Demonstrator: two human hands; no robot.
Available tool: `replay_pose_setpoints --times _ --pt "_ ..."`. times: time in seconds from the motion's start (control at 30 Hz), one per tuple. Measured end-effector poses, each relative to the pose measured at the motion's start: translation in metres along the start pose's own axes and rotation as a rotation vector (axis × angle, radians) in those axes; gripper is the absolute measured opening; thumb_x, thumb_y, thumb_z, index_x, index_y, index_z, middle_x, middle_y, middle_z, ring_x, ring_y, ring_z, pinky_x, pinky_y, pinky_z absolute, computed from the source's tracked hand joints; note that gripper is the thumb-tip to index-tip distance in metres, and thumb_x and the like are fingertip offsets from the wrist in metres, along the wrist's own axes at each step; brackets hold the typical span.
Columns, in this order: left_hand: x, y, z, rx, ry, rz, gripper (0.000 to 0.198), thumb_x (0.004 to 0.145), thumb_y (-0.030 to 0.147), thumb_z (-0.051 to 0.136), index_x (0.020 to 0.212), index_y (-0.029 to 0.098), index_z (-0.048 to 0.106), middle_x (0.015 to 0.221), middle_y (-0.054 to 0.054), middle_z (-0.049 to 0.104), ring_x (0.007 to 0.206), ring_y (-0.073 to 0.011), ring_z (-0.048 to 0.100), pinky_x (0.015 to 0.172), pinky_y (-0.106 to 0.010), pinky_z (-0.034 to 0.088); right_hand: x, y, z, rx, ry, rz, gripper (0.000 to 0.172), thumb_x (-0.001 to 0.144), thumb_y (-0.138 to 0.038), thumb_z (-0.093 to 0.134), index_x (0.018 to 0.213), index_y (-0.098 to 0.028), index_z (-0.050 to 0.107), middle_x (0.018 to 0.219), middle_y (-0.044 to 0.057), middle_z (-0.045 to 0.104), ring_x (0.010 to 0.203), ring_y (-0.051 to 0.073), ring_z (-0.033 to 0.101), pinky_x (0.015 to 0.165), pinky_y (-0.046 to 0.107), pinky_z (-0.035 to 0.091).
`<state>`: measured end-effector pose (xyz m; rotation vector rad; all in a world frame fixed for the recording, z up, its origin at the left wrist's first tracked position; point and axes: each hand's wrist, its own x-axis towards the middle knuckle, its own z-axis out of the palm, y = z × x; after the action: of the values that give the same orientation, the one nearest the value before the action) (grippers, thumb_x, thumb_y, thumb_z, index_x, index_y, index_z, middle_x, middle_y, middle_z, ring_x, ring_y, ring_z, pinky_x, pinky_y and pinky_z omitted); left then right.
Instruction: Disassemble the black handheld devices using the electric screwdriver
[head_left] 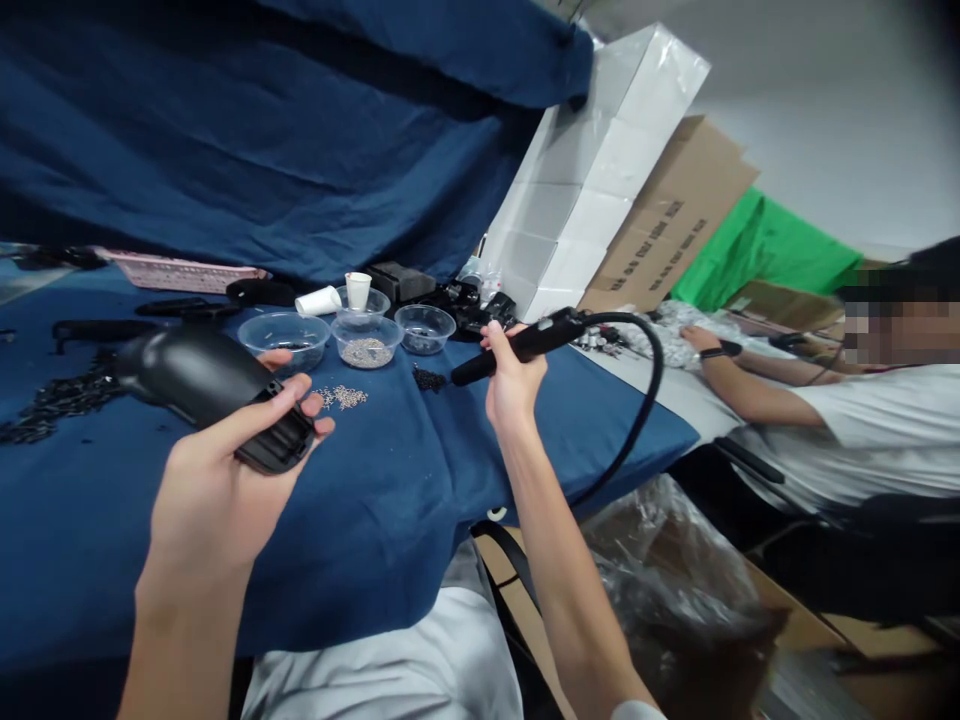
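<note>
Our left hand [217, 490] cradles a glossy, curved black plastic housing [191, 375], its fingers [294, 390] wrapped around the ribbed end, while our right hand [514, 385] grips a slim black corded tool [525, 345] in closed fingers, its smooth cable [652, 400] looping away to the right. Beyond the hands, on a surface [390, 500] draped in blue cloth, stand clear plastic bowls [367, 340], and loose small metal parts [341, 397] lie scattered just past our left fingers.
</note>
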<state>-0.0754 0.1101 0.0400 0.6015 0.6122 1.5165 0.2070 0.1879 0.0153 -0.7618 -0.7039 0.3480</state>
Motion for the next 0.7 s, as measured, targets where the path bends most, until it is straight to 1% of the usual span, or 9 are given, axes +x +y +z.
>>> replay_pose_setpoints --times 0.03,0.1,0.2,0.3,0.37,0.5,0.6,0.7 --pt "-0.001 0.001 0.001 -0.048 -0.007 -0.077 0.027 0.074 0.007 0.086 0.097 0.019 0.080 0.092 -0.006 0.068 0.082 -0.0186 0.068 0.066 -0.028 0.066 0.001 0.003 0.001 -0.004 -0.012 0.015 0.054 0.064 -0.050 0.102 0.087 -0.022 0.062 0.077 -0.006 0.069 0.076 0.015 0.070 0.088 0.034 0.059" --pt "-0.004 0.001 0.005 -0.098 -0.036 -0.170 0.021 0.077 0.005 0.080 0.094 0.016 0.076 0.090 -0.006 0.063 0.079 -0.0177 0.064 0.062 -0.027 0.063 0.000 0.008 0.002 -0.003 -0.031 0.044 0.054 0.064 -0.051 0.102 0.086 -0.022 0.062 0.074 -0.006 0.068 0.079 0.017 0.074 0.092 0.036 0.061" --pt "-0.005 -0.005 0.011 -0.105 -0.075 -0.230 0.019 0.078 0.004 0.077 0.094 0.014 0.075 0.087 -0.005 0.060 0.075 -0.0157 0.060 0.059 -0.025 0.058 -0.003 0.006 0.002 0.012 -0.040 0.066 0.053 0.064 -0.050 0.102 0.084 -0.022 0.061 0.072 -0.006 0.067 0.081 0.019 0.078 0.098 0.040 0.062" --pt "-0.004 -0.016 0.015 -0.049 -0.094 -0.261 0.022 0.074 0.007 0.082 0.095 0.015 0.076 0.085 -0.003 0.059 0.073 -0.0144 0.058 0.058 -0.024 0.057 -0.008 -0.006 0.000 0.055 -0.011 0.055 0.052 0.066 -0.047 0.102 0.085 -0.023 0.060 0.071 -0.008 0.067 0.079 0.017 0.078 0.103 0.042 0.064" --pt "-0.003 -0.025 0.016 0.060 -0.128 -0.231 0.026 0.075 0.015 0.087 0.099 0.016 0.078 0.088 -0.004 0.063 0.075 -0.0148 0.060 0.061 -0.025 0.059 -0.013 -0.019 -0.002 0.094 0.011 0.041 0.049 0.069 -0.046 0.100 0.088 -0.024 0.061 0.071 -0.009 0.065 0.079 0.016 0.077 0.105 0.044 0.065" --pt "-0.002 -0.048 0.016 0.248 -0.197 -0.137 0.040 0.075 0.031 0.098 0.108 0.018 0.082 0.098 -0.006 0.073 0.079 -0.0172 0.067 0.064 -0.027 0.061 -0.028 -0.048 -0.004 0.161 0.023 0.011 0.043 0.074 -0.043 0.098 0.091 -0.024 0.062 0.069 -0.011 0.061 0.083 0.015 0.077 0.109 0.047 0.067" --pt "0.000 -0.065 0.014 0.335 -0.224 -0.060 0.044 0.075 0.035 0.102 0.112 0.020 0.083 0.110 -0.007 0.079 0.086 -0.0182 0.070 0.070 -0.027 0.061 -0.045 -0.067 -0.005 0.259 0.035 0.008 0.040 0.079 -0.041 0.096 0.091 -0.025 0.062 0.069 -0.013 0.057 0.079 0.012 0.074 0.113 0.051 0.068" --pt "0.001 -0.075 0.011 0.418 -0.242 0.038 0.041 0.080 0.035 0.101 0.115 0.024 0.083 0.120 -0.006 0.080 0.102 -0.0212 0.073 0.083 -0.029 0.062 -0.067 -0.084 -0.008 0.400 0.070 0.024 0.034 0.086 -0.038 0.093 0.093 -0.024 0.063 0.072 -0.013 0.057 0.073 0.008 0.069 0.120 0.053 0.065"
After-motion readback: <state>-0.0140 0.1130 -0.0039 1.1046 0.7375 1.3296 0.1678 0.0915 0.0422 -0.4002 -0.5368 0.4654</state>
